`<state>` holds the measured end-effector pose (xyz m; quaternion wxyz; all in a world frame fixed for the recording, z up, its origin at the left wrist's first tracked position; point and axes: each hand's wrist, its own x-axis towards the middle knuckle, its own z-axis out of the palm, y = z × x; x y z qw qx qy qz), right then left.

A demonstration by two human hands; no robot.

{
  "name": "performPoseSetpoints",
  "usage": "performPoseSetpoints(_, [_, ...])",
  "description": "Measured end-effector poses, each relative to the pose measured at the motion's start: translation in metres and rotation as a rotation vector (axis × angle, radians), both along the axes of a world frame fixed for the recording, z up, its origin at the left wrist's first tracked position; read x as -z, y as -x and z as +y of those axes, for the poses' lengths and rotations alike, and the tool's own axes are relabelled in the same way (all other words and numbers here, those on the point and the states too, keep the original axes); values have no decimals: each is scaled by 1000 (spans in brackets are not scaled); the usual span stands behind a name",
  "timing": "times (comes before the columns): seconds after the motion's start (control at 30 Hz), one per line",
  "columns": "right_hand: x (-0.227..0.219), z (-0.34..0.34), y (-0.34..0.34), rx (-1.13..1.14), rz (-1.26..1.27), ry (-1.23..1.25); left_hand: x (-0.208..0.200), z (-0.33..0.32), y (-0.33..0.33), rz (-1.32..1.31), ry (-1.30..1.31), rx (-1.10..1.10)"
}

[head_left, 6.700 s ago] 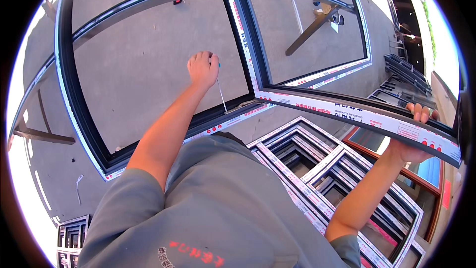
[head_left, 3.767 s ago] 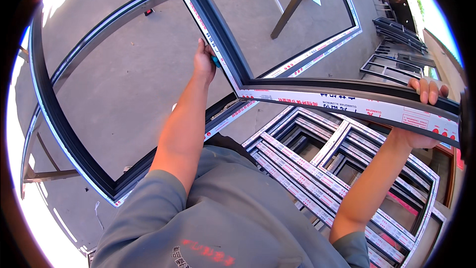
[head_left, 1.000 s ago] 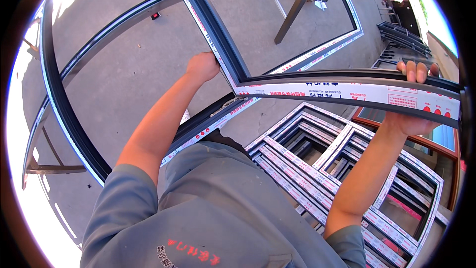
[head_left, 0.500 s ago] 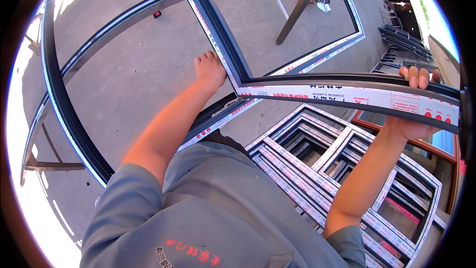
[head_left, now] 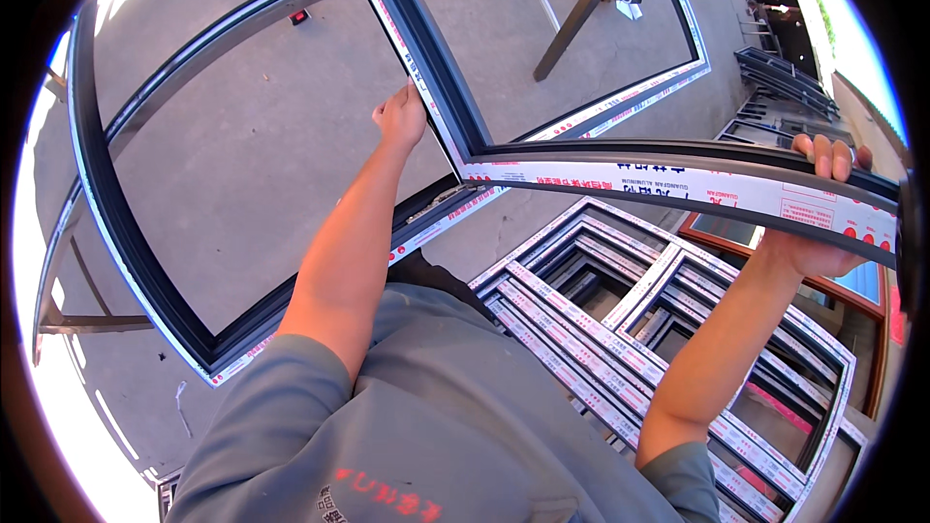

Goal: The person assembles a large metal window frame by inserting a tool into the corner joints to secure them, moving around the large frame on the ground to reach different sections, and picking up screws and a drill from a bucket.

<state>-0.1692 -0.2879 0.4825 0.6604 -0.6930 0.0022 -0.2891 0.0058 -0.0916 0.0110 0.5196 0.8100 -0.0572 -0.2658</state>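
Window sash [head_left: 678, 189] clasped along bottom rail by right grip [head_left: 814, 252]; left grip [head_left: 402, 116] at near stile, fingertips hidden, hold cannot be told. Outer window frame [head_left: 150, 271] left of left grip. Stile work apparently in hand; steady rail support called for.

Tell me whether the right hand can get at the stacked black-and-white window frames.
Probably not while the right hand grips the black-and-white metal sash, though the way down to the stacked window frames looks free.
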Motion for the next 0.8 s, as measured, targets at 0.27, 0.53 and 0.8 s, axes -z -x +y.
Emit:
performPoseSetpoints(0.27, [-4, -9, 4, -126, 39, 35, 31, -11, -5, 292, 270, -173])
performPoseSetpoints(0.53, [-4, -11, 2, -170, 17, 25, 5, 12, -7, -144, 20, 246])
performPoseSetpoints(0.8, [0, -12, -5, -331, -36, -84, -21, 18, -4, -278, -237, 326])
